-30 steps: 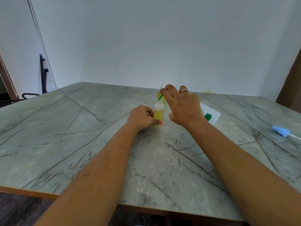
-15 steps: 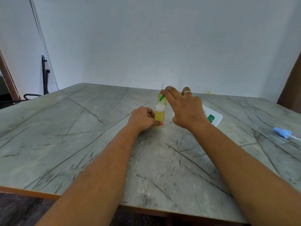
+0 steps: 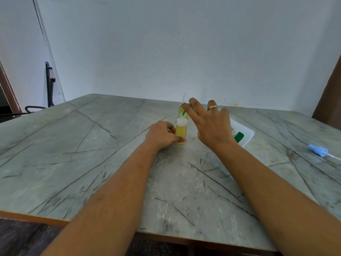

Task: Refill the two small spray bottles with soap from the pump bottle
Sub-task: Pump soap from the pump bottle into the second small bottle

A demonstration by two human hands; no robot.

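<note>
Left hand (image 3: 162, 134) grips the near small bottle (image 3: 181, 132), upright at the centre of the desk (image 3: 92, 145); right hand (image 3: 210, 124), at its 2 o'clock, pinches a green tube (image 3: 184, 113) just above the neck; second small bottle (image 3: 180, 110) stands at 12 o'clock; pump bottle (image 3: 243, 134) lies at 3 o'clock.

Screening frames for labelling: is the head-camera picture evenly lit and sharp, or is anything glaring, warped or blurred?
Head view: soft even light, no glare on the grey marble-patterned table; head view: wide-angle distortion bows the wall corner; head view: the small yellow spray bottle in the grip of the left hand is slightly soft.
</note>
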